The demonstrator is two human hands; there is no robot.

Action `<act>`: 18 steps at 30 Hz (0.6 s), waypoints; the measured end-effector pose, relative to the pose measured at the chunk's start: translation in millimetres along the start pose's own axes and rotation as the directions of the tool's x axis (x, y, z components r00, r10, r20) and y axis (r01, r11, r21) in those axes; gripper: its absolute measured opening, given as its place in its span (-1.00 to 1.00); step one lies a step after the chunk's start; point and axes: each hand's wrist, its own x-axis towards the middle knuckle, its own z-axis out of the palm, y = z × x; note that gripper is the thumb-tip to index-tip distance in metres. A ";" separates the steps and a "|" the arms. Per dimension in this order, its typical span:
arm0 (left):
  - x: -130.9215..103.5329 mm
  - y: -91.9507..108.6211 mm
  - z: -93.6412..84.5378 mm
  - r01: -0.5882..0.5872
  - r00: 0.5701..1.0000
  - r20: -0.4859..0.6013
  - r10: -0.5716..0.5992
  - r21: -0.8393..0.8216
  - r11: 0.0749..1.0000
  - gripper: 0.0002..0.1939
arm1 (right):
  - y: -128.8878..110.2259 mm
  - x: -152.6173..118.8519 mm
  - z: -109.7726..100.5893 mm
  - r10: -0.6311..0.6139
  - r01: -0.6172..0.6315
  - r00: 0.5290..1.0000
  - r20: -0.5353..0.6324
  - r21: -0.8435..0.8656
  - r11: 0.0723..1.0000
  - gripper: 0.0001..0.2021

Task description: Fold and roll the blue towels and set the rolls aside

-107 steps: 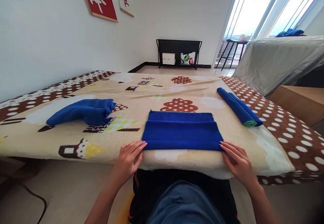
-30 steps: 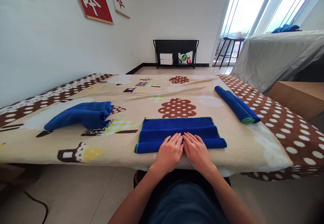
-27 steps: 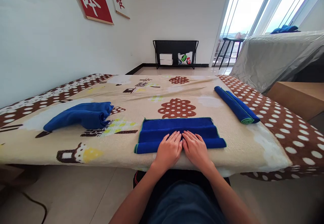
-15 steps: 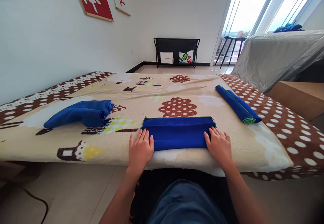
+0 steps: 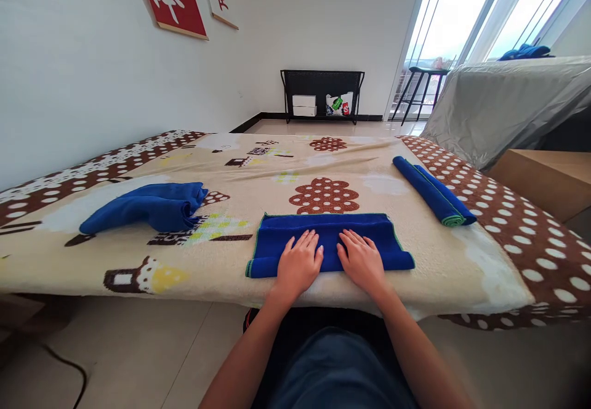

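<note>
Our left hand (image 5: 301,262) and right hand (image 5: 362,261) have moved inward from the side edges of the blue cloth (image 5: 330,246) toward its middle. Both rest palm down on it, fingers extended, gripping nothing. It lies beneath our fingers, its rolled near edge reaching out past either hand, on the patterned blanket (image 5: 231,199). Well apart, to our right, lies a green-edged roll (image 5: 434,192).
</note>
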 end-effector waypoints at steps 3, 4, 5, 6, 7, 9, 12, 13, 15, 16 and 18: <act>-8.4 -26.2 -5.5 0.124 0.992 -0.031 -0.123 0.051 0.991 -0.52 | 31.5 -2.1 -6.6 0.091 -0.092 0.996 -0.024 -0.043 0.995 -0.59; -11.2 -35.2 -7.2 0.160 0.987 -0.042 -0.157 0.068 0.985 -0.51 | 42.1 -3.2 -8.5 0.114 -0.116 0.993 -0.033 -0.058 0.992 -0.59; -13.8 -43.5 -8.6 0.188 0.981 -0.053 -0.184 0.084 0.979 -0.51 | 51.9 -4.4 -10.1 0.133 -0.136 0.990 -0.040 -0.071 0.988 -0.58; -16.2 -50.8 -9.8 0.209 0.977 -0.063 -0.203 0.096 0.973 -0.50 | 60.4 -5.6 -11.4 0.149 -0.152 0.988 -0.045 -0.082 0.985 -0.58; -18.2 -56.9 -10.7 0.222 0.974 -0.070 -0.216 0.104 0.969 -0.50 | 67.4 -6.6 -12.4 0.162 -0.166 0.986 -0.047 -0.093 0.982 -0.57; -21.3 -65.2 -11.6 0.239 0.970 -0.079 -0.231 0.110 0.965 -0.49 | 76.2 -8.1 -13.4 0.181 -0.185 0.982 -0.046 -0.109 0.977 -0.56; -23.1 -69.8 -11.5 0.247 0.967 -0.086 -0.239 0.108 0.963 -0.49 | 79.1 -8.8 -13.1 0.191 -0.195 0.981 -0.041 -0.123 0.973 -0.55; -23.1 -70.2 -11.2 0.248 0.967 -0.089 -0.239 0.107 0.963 -0.49 | 78.6 -8.7 -12.8 0.192 -0.195 0.981 -0.040 -0.126 0.973 -0.55; -22.8 -70.1 -10.8 0.246 0.967 -0.096 -0.237 0.105 0.963 -0.50 | 77.2 -8.5 -12.2 0.192 -0.197 0.980 -0.044 -0.132 0.972 -0.54; -22.6 -69.9 -10.7 0.245 0.967 -0.100 -0.235 0.105 0.964 -0.50 | 76.8 -8.5 -12.0 0.192 -0.197 0.980 -0.047 -0.135 0.971 -0.54; -22.7 -69.0 -10.7 0.242 0.967 -0.105 -0.231 0.103 0.965 -0.50 | 76.6 -8.7 -12.1 0.190 -0.195 0.981 -0.050 -0.143 0.970 -0.54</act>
